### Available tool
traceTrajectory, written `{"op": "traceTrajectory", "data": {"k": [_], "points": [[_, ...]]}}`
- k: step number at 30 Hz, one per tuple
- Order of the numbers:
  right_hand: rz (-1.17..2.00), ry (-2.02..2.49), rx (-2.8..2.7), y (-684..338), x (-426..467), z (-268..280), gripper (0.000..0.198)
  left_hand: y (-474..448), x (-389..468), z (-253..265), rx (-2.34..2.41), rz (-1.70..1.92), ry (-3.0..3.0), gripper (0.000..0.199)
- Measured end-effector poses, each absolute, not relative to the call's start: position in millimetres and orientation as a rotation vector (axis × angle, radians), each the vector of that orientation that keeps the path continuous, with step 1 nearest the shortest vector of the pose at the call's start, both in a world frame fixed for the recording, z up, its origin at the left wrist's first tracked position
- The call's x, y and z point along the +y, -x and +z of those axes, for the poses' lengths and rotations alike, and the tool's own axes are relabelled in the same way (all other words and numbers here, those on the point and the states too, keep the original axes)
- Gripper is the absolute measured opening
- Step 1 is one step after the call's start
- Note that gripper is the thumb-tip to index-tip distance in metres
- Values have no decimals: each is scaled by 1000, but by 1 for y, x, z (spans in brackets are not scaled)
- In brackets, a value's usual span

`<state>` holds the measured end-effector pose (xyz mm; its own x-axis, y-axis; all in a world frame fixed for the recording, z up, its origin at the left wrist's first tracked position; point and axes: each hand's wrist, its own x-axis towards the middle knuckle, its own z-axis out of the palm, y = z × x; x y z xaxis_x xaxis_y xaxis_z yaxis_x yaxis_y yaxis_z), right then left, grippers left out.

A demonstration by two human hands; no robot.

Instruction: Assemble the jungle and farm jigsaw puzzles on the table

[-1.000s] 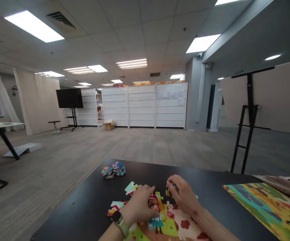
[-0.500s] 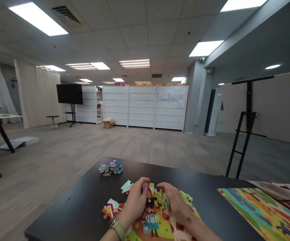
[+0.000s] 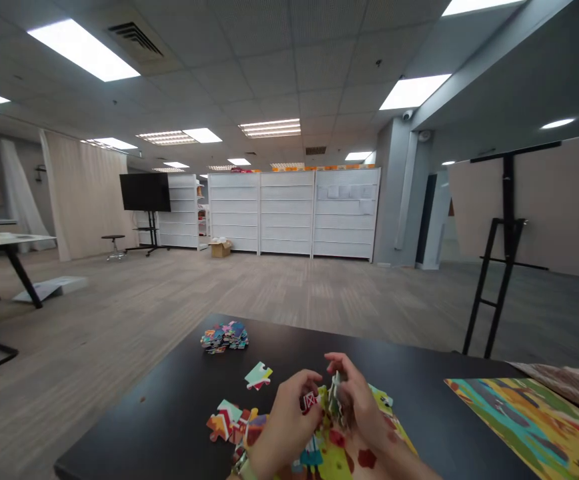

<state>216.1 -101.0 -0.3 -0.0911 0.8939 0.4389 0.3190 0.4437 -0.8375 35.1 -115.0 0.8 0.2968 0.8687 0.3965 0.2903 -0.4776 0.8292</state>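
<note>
My left hand [image 3: 289,419] pinches a red puzzle piece [image 3: 310,400] with a white crossed pattern between thumb and fingers. Close beside it, my right hand [image 3: 359,403] is curled around whitish-green puzzle pieces [image 3: 336,399] held on edge; I cannot tell how many. Both hands hover over a partly joined jigsaw puzzle [image 3: 338,461] with yellow-green ground and a cartoon figure, much of it hidden by my hands and wrists. Left of my left hand lie red and orange puzzle pieces [image 3: 227,421]. A single pale green piece [image 3: 258,376] rests farther back, apart from the others.
A heap of puzzle pieces [image 3: 224,337] sits near the far left corner of the black table [image 3: 159,407]. To the right lies a colourful picture sheet [image 3: 529,417], beside bunched cloth [image 3: 564,385]. A black easel stand [image 3: 502,260] stands beyond the table.
My left hand has moved right and toward me with the red piece, uncovering the pale green piece. The pieces in my right hand show more clearly. The view has turned slightly left.
</note>
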Motion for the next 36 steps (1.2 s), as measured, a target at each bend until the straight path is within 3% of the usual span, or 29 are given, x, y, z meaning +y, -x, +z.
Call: {"op": "traceTrajectory", "data": {"k": [5,14,20,24,27,30,36], "points": [[913,1059,-1537,-205,-102,0,53,-38,-122,4,908,1115,-1862,38],[681,1066,-1911,-201,-116,12,59,-32,-117,4,958,1269,-1902,50],[615,1077,-2031,-201,-116,3,52,-27,-117,-17,1072,1073,-2071,71],[593,1114,-1948,-210,-108,7,43,-20,-115,0,1223,1092,-2166,77],[453,1286,-1890,-229,-97,9,41,7,-110,26,1348,1136,-2134,65],[362,1357,-1955,-244,-88,3,41,53,-113,42,1376,858,-2196,47],[173,1472,-1990,-241,-74,-2,47,121,-136,32,1447,379,-2138,67]]}}
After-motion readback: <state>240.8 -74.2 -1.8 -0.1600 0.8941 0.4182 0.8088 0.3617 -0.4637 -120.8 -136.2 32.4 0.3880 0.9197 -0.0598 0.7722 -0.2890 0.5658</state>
